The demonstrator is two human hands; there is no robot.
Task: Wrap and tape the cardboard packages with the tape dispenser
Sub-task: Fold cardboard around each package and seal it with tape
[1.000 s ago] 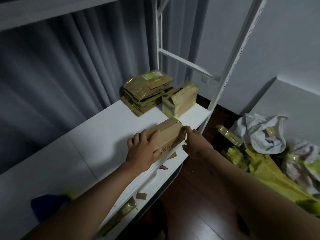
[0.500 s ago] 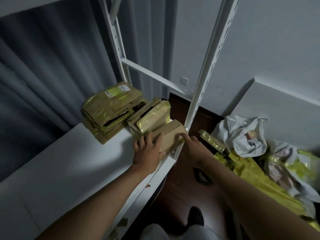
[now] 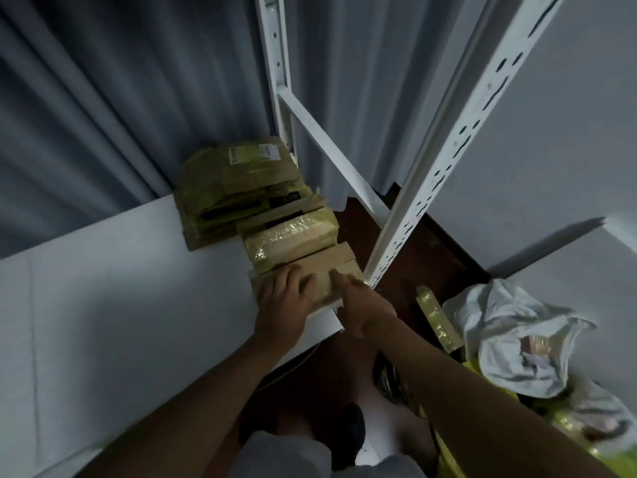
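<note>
A plain brown cardboard package [image 3: 331, 267] lies at the right-hand end of the white shelf board [image 3: 120, 288], touching a tape-wrapped, glossy yellowish package [image 3: 293, 236] behind it. Further back, against the grey curtain [image 3: 103, 115], sits a stack of flattened taped cardboard packages [image 3: 238, 181] with a label on top. The left hand [image 3: 284, 305] rests flat on the plain package, fingers spread and fairly straight. The right hand [image 3: 362, 305] touches the package's near right corner with extended fingers; whether the thumb grips underneath cannot be told. A white perforated steel upright [image 3: 448, 132] stands just beside the package. On the floor to the right, a white plastic bag [image 3: 510, 332] lies open; its contents are indistinct.
</note>
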